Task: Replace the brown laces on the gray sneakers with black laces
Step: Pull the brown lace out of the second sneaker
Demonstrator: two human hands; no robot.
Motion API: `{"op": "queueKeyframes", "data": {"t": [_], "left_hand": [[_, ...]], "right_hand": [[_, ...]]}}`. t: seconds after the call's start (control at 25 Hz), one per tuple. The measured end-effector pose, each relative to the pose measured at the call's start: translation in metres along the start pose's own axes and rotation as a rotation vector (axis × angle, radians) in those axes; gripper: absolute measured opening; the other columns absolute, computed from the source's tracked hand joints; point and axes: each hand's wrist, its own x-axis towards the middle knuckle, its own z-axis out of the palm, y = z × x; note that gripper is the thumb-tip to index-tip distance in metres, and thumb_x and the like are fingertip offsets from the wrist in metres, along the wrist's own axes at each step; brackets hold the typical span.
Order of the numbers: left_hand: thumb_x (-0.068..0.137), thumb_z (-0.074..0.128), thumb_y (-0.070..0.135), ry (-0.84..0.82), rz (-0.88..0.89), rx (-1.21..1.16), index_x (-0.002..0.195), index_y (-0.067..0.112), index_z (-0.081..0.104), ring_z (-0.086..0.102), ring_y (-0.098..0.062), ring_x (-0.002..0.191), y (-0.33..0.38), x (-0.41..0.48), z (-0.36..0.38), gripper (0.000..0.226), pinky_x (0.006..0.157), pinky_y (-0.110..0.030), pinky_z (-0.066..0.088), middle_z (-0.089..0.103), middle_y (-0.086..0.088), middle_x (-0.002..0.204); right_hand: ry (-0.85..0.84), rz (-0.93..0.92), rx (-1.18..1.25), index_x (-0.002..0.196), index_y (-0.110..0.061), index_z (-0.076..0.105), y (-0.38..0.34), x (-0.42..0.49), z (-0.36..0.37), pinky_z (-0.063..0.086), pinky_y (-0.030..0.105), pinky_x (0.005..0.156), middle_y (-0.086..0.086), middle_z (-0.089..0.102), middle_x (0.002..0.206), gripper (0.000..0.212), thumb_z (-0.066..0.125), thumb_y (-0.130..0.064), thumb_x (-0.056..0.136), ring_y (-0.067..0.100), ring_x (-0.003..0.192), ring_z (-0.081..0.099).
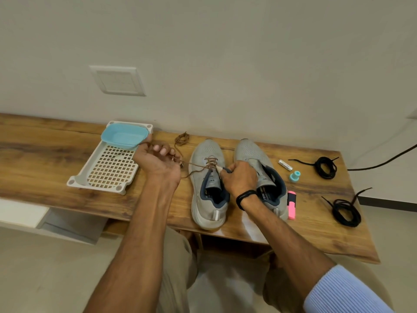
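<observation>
Wooden bench [316, 236], pale wall [225, 53], tiled floor [45, 267]

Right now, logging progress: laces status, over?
Left hand grips brown lace, half unthreaded. Right hand pinches sneaker upper. Black laces coiled at right. Nothing blocking.

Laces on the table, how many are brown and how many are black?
Brown laces: 2 (one bundled, one threaded)
Black laces: 2 ()
Total: 4

2 sneakers [206, 152] [248, 150], 2 black laces [326, 168] [346, 211], 2 brown laces [181, 139] [211, 161], 1 tray [86, 164]
</observation>
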Motion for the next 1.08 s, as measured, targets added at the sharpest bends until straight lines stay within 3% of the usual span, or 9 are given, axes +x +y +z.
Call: {"op": "queueKeyframes", "data": {"t": [0.12,0.24,0.32,0.52,0.68,0.84,0.92,1.0,1.08], "left_hand": [[0.098,0.046,0.027,-0.045,0.045,0.338,0.071,0.02,0.055,0.037,-0.01,0.051,-0.006,-0.008,0.008,0.03,0.048,-0.024,0.03,0.047,0.005,0.058],[0.1,0.044,0.03,-0.511,-0.353,0.202,0.07,0.018,0.05,0.034,-0.011,0.053,-0.01,-0.025,0.02,0.033,0.056,-0.026,0.031,0.041,0.003,0.059],[0.1,0.042,0.03,-0.704,-0.474,0.161,0.075,0.016,0.053,0.043,-0.011,0.056,-0.013,-0.033,0.022,0.031,0.057,-0.024,0.039,0.046,0.002,0.062],[0.094,0.056,0.018,-0.6,-0.033,0.554,0.094,0.001,0.065,0.067,-0.02,0.077,-0.019,-0.024,0.018,0.019,0.072,-0.027,0.052,0.067,-0.008,0.081],[0.081,0.07,0.029,-0.661,-0.115,0.567,0.092,0.004,0.068,0.068,-0.018,0.066,-0.013,-0.021,0.014,0.028,0.055,-0.022,0.053,0.067,-0.007,0.08],[0.072,0.082,0.021,-1.016,-0.199,0.692,0.098,0.006,0.074,0.07,-0.021,0.082,-0.014,-0.027,0.008,0.031,0.074,-0.027,0.057,0.072,-0.013,0.09],[0.073,0.082,0.005,-0.966,0.026,1.019,0.098,0.008,0.075,0.068,-0.014,0.085,-0.018,-0.025,0.006,0.025,0.079,-0.024,0.054,0.073,-0.009,0.09],[0.071,0.068,-0.014,-0.789,0.441,1.294,0.088,0.011,0.077,0.066,-0.007,0.084,-0.023,-0.02,0.006,0.032,0.079,-0.023,0.051,0.073,0.0,0.086],[0.06,0.048,-0.011,-0.636,0.648,1.258,0.074,0.015,0.077,0.065,-0.009,0.082,-0.024,-0.012,0.002,0.041,0.074,-0.022,0.051,0.072,0.005,0.081]], "right_hand": [[-0.03,-0.072,-0.036,0.08,-0.012,0.066,-0.004,-0.003,-0.001,0.046,0.027,0.064,0.002,0.064,0.075,0.015,0.069,-0.025,0.086,0.019,0.073,0.059],[-0.074,-0.119,-0.067,0.1,-0.015,0.066,-0.005,0.0,-0.003,0.051,0.031,0.079,0.003,0.07,0.098,0.02,0.069,-0.027,0.085,0.023,0.093,0.065],[-0.13,-0.155,-0.077,0.099,-0.018,0.067,-0.004,0.004,-0.006,0.049,0.028,0.078,0.002,0.071,0.098,0.017,0.068,-0.029,0.086,0.022,0.094,0.066],[-0.053,-0.213,-0.003,0.091,-0.019,0.073,-0.002,0.008,-0.015,0.044,0.024,0.068,-0.003,0.071,0.085,0.019,0.062,-0.034,0.092,0.017,0.083,0.065],[-0.002,-0.24,0.041,0.092,-0.02,0.073,-0.006,0.015,-0.017,0.041,0.023,0.065,-0.005,0.069,0.081,0.016,0.062,-0.031,0.092,0.014,0.077,0.063],[-0.132,-0.398,-0.1,0.083,-0.025,0.065,-0.007,0.014,-0.022,0.036,0.024,0.056,-0.006,0.062,0.078,0.008,0.062,-0.02,0.088,0.014,0.072,0.053],[-0.188,-0.454,-0.13,0.077,-0.027,0.058,-0.009,0.015,-0.021,0.035,0.023,0.053,-0.005,0.062,0.077,0.013,0.062,-0.022,0.089,0.015,0.07,0.053],[-0.202,-0.468,-0.092,0.077,-0.026,0.062,-0.01,0.017,-0.017,0.038,0.025,0.06,-0.003,0.066,0.077,0.014,0.063,-0.026,0.091,0.017,0.071,0.056],[-0.213,-0.494,-0.109,0.09,-0.021,0.072,-0.01,0.02,-0.014,0.044,0.026,0.068,0.0,0.072,0.088,0.012,0.062,-0.025,0.093,0.019,0.082,0.063]]}}
